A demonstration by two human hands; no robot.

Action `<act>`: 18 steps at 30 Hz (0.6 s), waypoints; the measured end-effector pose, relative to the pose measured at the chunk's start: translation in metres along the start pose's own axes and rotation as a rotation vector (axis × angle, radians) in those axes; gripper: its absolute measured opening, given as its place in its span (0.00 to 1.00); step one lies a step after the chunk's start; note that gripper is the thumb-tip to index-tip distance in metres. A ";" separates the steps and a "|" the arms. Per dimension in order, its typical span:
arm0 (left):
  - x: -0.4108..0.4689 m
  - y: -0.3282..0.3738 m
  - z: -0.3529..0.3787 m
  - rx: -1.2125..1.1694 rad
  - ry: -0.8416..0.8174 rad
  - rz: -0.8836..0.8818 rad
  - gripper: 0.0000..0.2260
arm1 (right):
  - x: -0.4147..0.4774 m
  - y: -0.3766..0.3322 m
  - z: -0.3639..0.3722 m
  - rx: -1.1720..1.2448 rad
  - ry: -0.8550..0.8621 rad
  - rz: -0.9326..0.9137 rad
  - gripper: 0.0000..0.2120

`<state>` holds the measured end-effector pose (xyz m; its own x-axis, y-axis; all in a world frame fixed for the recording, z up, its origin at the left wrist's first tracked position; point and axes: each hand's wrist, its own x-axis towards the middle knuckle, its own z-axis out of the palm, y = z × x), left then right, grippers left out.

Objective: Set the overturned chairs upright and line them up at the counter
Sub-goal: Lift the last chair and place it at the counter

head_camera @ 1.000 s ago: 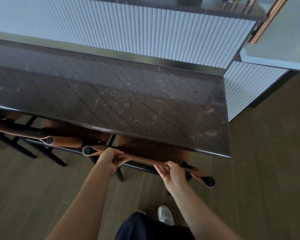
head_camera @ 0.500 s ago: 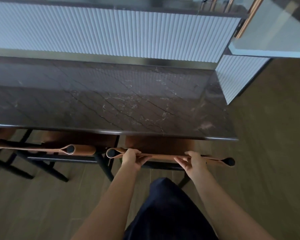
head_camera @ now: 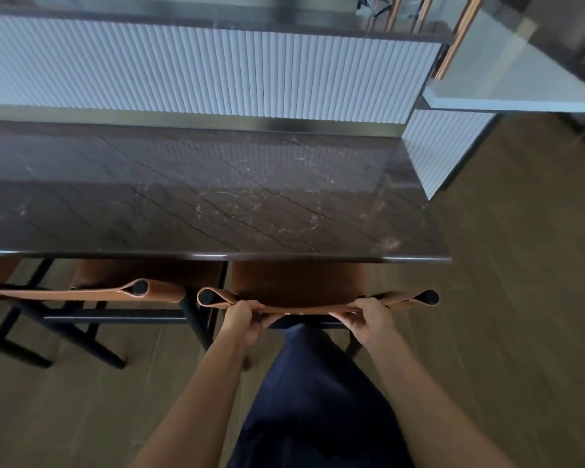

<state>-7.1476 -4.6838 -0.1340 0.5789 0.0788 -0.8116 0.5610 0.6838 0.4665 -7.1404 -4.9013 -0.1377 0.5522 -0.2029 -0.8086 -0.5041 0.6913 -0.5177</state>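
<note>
The left grip (head_camera: pixel 245 319) and the right grip (head_camera: pixel 368 319) are both clamped on the tan leather back strap of the black-framed chair (head_camera: pixel 298 282), fingers curled over its top edge and thumbs below, well apart from each other. The strap sags a little between them. Each end of it wraps a black post just outside the grips.

A second ago this strap ran at a slant to the table edge, with its right end swung out toward the person. Now it lies parallel to that edge, and the brown seat just beyond the grips sits partly under the dark brown veined marble table (head_camera: pixel 217 204). The grips have kept their hold throughout. The chair is upright, and by the look of it this one is squared up, so letting go seems the likely next step.

Just left of the left grip stands a matching tan-and-black neighbour chair (head_camera: pixel 142 271). Its strap end almost meets this one's, and the two backs fall on one line. Further left, a third strap shows only at the frame edge. Whether any chair is left overturned cannot be told.

Beyond the table rises a white fluted panel (head_camera: pixel 217 69). Below the grips are a dark blue trouser leg (head_camera: pixel 318 400) and the brown plank floor (head_camera: pixel 504 298).
</note>
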 end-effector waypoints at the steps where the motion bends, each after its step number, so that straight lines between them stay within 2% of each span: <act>1: -0.001 0.001 -0.003 0.003 -0.011 0.008 0.13 | 0.000 0.001 0.001 -0.003 -0.009 0.003 0.13; 6: 0.002 0.015 -0.007 0.027 -0.057 0.023 0.13 | -0.003 0.005 0.011 0.013 -0.039 -0.005 0.15; 10: 0.010 0.028 -0.003 0.064 -0.058 -0.025 0.15 | -0.001 0.004 0.019 0.028 -0.022 -0.014 0.21; 18: 0.017 0.027 -0.001 0.085 -0.041 -0.038 0.11 | -0.002 0.010 0.016 0.032 0.018 -0.056 0.25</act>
<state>-7.1234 -4.6630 -0.1355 0.5787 0.0227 -0.8152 0.6305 0.6215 0.4650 -7.1354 -4.8830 -0.1369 0.5668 -0.2542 -0.7837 -0.4512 0.7001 -0.5534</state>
